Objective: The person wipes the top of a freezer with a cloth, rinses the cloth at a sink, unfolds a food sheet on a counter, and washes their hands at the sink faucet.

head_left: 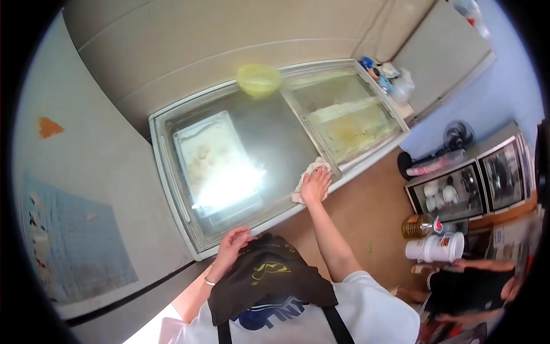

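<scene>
A chest freezer [275, 217] with sliding glass lids stands in front of me. My right hand [317, 184] presses a pale cloth [302, 194] flat on the glass near the front edge, its fingers stretched out over the cloth. At the freezer's front left edge is my left hand [235, 239], with fingers curled; whether it grips anything is hidden. Under the left glass lies a white tray or box [213, 150], partly washed out by glare. A yellow-green bowl [259, 79] sits on the glass at the back.
Bags and small items [395, 80] lie at the freezer's right end. On the right are a glass-door cabinet [450, 192], a fan [458, 135], an oil jug [417, 226] and white buckets [435, 247]. Another person [470, 288] is at the lower right. A tall grey cabinet [103, 166] borders the left.
</scene>
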`<state>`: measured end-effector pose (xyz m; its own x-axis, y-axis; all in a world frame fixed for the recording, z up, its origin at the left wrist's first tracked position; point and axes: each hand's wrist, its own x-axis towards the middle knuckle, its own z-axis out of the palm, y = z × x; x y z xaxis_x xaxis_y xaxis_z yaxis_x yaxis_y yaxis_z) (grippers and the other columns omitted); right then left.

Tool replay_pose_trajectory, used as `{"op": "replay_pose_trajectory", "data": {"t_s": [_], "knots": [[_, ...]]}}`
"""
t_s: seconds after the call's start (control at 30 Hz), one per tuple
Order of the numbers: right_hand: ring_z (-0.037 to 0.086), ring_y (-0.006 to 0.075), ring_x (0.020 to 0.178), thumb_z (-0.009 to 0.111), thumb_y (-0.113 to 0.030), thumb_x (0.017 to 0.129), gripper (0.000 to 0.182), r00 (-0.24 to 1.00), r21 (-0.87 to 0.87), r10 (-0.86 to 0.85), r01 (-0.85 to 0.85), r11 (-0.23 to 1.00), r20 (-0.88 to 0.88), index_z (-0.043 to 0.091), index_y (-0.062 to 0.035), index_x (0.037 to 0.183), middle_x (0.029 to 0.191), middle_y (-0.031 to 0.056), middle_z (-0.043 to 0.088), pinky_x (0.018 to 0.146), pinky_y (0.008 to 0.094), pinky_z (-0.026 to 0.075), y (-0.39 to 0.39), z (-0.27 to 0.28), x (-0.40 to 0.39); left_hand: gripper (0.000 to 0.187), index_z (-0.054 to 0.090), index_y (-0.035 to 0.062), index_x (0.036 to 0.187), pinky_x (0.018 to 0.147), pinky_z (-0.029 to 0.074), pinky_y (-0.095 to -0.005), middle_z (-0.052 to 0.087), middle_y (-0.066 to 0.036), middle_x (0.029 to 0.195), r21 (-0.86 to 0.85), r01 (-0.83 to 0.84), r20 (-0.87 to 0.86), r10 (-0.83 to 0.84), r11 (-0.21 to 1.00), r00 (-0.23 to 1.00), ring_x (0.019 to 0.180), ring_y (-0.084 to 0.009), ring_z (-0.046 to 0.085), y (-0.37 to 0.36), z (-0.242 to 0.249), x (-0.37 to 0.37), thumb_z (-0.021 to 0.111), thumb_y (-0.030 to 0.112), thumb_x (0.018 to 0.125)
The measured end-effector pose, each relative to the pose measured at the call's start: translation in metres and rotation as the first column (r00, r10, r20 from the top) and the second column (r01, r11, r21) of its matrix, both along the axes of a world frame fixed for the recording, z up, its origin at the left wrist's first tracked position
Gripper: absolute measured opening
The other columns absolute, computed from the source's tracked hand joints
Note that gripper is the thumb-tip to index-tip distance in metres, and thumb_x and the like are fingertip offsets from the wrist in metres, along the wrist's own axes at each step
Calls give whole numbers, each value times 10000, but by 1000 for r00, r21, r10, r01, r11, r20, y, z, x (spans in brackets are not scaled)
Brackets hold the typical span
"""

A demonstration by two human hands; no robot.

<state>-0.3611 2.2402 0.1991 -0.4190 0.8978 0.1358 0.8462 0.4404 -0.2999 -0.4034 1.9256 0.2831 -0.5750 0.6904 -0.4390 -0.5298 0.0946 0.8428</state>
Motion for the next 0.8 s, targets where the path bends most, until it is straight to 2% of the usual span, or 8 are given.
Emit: {"op": "replay_pose_trajectory", "data": {"t_s": [0.17,0.3,0.37,0.43,0.53,0.7,0.77,0.8], "knots": [[181,388,1235,459,-283,802,574,981,69,177,-172,983,-80,288,45,1240,1299,233,271,1019,455,125,50,-4,-94,247,502,33,1067,752,431,-242,565,-65,1017,-141,-439,-8,442,887,897,876,-133,553,-16,-13,-4,499,153,852],[212,380,1221,482,-288,785,574,942,116,299,-284,952,-149,312,29,1232,1282,226,300,1023,434,135,56,-5,-208,234,506,28,1045,730,435,-243,569,-68,988,-208,-745,-94,745,634,660,852,-146,557,-25,-23,26,492,165,856],[249,356,1209,506,-297,766,558,788,181,582,-554,813,-201,362,23,1199,1276,196,326,1021,412,152,37,-9,-253,232,504,31,1043,716,435,-244,567,-70,979,-278,-784,-92,797,555,597,842,-147,558,-22,-21,42,485,172,860],[323,333,1162,541,-316,737,540,651,301,699,-630,715,-297,424,8,1152,1209,183,403,993,434,201,-8,-25,-296,233,502,33,1046,707,435,-245,565,-72,983,-323,-810,-95,834,490,543,840,-147,557,-5,-9,51,483,174,861],[296,311,1194,545,-322,737,535,342,106,896,-917,384,-285,424,-35,1173,1239,147,392,999,432,192,-96,-8,-299,240,499,27,1050,726,442,-248,560,-79,991,-307,-830,-116,847,466,519,845,-151,555,14,1,59,479,176,863],[283,287,1212,553,-293,724,521,-186,37,948,-982,-183,-259,439,-70,1180,1266,129,371,988,479,182,-170,8,-163,249,494,32,1063,735,438,-253,552,-76,1015,-323,-841,-170,848,433,502,856,-154,547,22,4,60,468,182,866],[281,278,1213,557,-284,721,507,-264,88,921,-964,-249,-287,448,-65,1165,1253,125,382,979,476,196,-154,7,-107,255,494,36,1066,739,436,-257,552,-73,1018,-303,-852,-183,852,427,491,853,-151,547,20,5,55,473,189,864],[283,278,1210,554,-270,723,491,-256,-13,941,-964,-266,-221,453,-57,1154,1241,130,389,971,486,204,-134,11,-87,249,495,42,1069,738,435,-254,554,-68,1019,-292,-856,-179,855,427,487,853,-147,548,18,4,53,466,183,866]]}}
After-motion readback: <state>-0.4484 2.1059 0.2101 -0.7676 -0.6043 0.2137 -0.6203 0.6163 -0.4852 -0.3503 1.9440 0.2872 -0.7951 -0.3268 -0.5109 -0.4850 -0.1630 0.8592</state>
